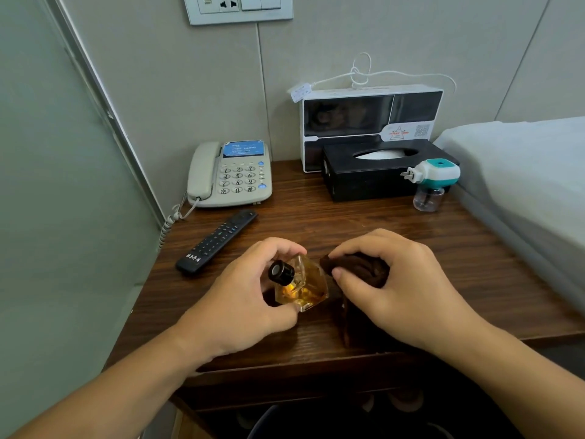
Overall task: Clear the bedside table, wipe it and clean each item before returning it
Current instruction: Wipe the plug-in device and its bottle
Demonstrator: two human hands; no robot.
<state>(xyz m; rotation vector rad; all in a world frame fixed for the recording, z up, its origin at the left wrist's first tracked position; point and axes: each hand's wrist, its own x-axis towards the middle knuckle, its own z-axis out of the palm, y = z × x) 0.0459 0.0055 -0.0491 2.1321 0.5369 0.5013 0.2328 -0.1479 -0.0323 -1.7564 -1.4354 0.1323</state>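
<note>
The little glass bottle (300, 288) with yellow liquid and a black cap is tipped over the near middle of the wooden table (411, 248). The left hand (250, 299) grips it. At 3 o'clock, touching it, the right hand (395, 280) squeezes a brown cloth (357, 267). The remote (218, 240) lies at 10 o'clock, the phone (231, 174) behind it.

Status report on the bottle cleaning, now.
Left hand grips perfume bottle. Right hand holds brown cloth beside it. Nothing in the way.

Grey panelled wall (316, 64) with a socket plate (238, 7), dark wood-grain surface (411, 248), white bed (522, 172) at right, soft even light
</note>
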